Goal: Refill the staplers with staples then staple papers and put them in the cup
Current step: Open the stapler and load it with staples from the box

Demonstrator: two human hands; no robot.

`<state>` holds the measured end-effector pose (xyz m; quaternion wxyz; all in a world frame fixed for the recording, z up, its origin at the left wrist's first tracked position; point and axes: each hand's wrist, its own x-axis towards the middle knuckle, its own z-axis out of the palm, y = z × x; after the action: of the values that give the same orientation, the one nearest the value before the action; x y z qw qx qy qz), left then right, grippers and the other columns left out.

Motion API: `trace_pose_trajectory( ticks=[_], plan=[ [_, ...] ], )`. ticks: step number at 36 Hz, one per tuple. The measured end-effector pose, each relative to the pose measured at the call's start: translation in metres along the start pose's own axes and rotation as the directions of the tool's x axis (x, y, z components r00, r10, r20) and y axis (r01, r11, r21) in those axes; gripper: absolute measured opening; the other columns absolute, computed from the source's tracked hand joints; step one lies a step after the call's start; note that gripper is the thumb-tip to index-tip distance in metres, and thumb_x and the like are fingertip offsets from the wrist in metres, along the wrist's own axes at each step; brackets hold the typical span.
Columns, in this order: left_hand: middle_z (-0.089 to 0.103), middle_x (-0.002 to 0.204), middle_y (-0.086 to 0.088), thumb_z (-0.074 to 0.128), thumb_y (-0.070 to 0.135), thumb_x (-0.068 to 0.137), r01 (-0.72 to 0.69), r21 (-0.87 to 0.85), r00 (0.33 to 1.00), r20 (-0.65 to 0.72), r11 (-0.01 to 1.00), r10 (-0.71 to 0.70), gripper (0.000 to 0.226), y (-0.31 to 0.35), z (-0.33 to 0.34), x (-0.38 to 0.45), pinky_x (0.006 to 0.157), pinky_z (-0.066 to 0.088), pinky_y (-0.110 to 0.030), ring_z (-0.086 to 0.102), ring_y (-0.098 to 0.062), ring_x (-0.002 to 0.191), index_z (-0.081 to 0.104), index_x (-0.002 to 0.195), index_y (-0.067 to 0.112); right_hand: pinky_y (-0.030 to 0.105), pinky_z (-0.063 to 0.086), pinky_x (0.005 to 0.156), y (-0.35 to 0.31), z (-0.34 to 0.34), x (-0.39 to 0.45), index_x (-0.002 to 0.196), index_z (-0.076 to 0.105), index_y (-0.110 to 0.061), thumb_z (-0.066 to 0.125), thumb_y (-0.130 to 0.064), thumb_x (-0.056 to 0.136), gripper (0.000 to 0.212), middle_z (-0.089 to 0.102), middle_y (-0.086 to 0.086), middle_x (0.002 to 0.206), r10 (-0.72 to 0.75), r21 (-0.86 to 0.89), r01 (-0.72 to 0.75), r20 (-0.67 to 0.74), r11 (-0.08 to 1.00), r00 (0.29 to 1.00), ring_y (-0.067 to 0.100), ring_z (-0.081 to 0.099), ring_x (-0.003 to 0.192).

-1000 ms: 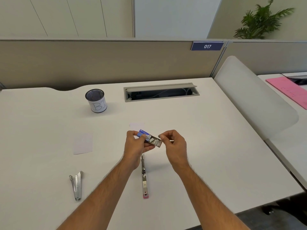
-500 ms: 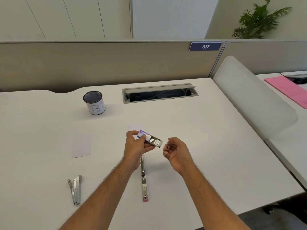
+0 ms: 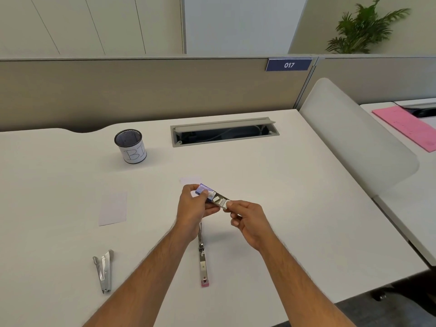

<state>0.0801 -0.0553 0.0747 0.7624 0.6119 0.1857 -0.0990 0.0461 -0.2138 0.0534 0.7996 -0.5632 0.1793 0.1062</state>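
Observation:
My left hand (image 3: 192, 210) holds a small blue staple box (image 3: 205, 190) above the white desk, its inner tray (image 3: 219, 199) slid out to the right with staple strips in it. My right hand (image 3: 247, 221) pinches the tray's right end, fingers curled. Below my hands a silver stapler with a pink tip (image 3: 203, 263) lies opened flat on the desk. A second silver stapler (image 3: 103, 270) lies at the front left. Two pale paper slips lie on the desk, one at the left (image 3: 113, 207) and one just behind my left hand (image 3: 190, 180). A black mesh cup (image 3: 131, 146) labelled in marker stands at the back left.
An open cable tray (image 3: 224, 132) is sunk into the desk at the back. A beige partition (image 3: 141, 90) runs behind. A white curved divider (image 3: 354, 138) stands on the right, with a pink folder (image 3: 408, 126) on the neighbouring desk.
My right hand pulled away from the staple box tray half a second ago, then came back and now pinches the tray's end again. My left hand kept the box roughly in place.

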Motion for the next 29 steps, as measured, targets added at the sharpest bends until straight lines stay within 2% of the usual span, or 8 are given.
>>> trace_pose_trajectory(
  ticks=[4, 10, 14, 20, 29],
  plan=[
    [0.074, 0.105, -0.023, 0.055, 0.009, 0.104, 0.006, 0.002, 1.000, 0.015, 1.000, -0.006, 0.016, -0.003, 0.002, -0.001, 0.064, 0.065, -0.035, 0.080, -0.032, 0.079, 0.053, 0.117, 0.017, 0.024, 0.039, 0.050, -0.001, 0.002, 0.000, 0.089, 0.080, 0.001, 0.073, -0.006, 0.090, 0.010, 0.072, 0.016, 0.083, -0.028, -0.011, 0.028, -0.030, 1.000, 0.999, 0.014, 0.049, 0.064],
    [0.075, 0.103, -0.017, 0.059, 0.006, 0.100, -0.004, 0.013, 1.000, 0.031, 1.000, 0.003, 0.016, -0.005, 0.004, -0.005, 0.063, 0.064, -0.033, 0.080, -0.026, 0.079, 0.055, 0.114, 0.014, 0.025, 0.041, 0.051, 0.001, 0.003, 0.002, 0.095, 0.081, -0.004, 0.071, -0.009, 0.093, 0.011, 0.073, 0.013, 0.084, -0.044, -0.058, 0.041, -0.055, 0.997, 0.998, 0.014, 0.049, 0.064],
    [0.076, 0.103, -0.017, 0.062, 0.005, 0.099, -0.009, 0.026, 0.999, 0.033, 1.000, 0.008, 0.018, -0.007, 0.005, -0.007, 0.069, 0.066, -0.035, 0.080, -0.026, 0.082, 0.058, 0.116, 0.008, 0.025, 0.041, 0.051, 0.002, 0.003, 0.004, 0.094, 0.081, -0.005, 0.072, -0.010, 0.092, 0.011, 0.073, 0.011, 0.082, -0.041, -0.078, 0.037, -0.060, 0.996, 0.997, 0.013, 0.049, 0.064],
    [0.078, 0.096, -0.015, 0.063, 0.004, 0.098, -0.007, 0.023, 0.999, 0.041, 1.000, 0.006, 0.016, -0.010, 0.005, -0.009, 0.065, 0.064, -0.031, 0.080, -0.025, 0.079, 0.062, 0.114, 0.006, 0.025, 0.040, 0.049, 0.003, 0.005, 0.006, 0.090, 0.081, -0.004, 0.073, -0.008, 0.090, 0.010, 0.074, 0.012, 0.081, -0.038, -0.092, 0.031, -0.075, 0.995, 0.996, 0.013, 0.048, 0.058],
    [0.079, 0.094, -0.018, 0.064, 0.001, 0.097, -0.029, 0.058, 0.994, 0.109, 0.998, 0.023, 0.015, -0.007, 0.001, -0.006, 0.070, 0.065, -0.035, 0.080, -0.029, 0.082, 0.071, 0.108, 0.007, 0.025, 0.038, 0.049, -0.001, 0.006, 0.005, 0.088, 0.079, -0.004, 0.080, -0.011, 0.084, 0.008, 0.069, 0.012, 0.077, -0.046, -0.101, 0.039, -0.070, 0.994, 0.997, 0.014, 0.044, 0.059]
  ],
)
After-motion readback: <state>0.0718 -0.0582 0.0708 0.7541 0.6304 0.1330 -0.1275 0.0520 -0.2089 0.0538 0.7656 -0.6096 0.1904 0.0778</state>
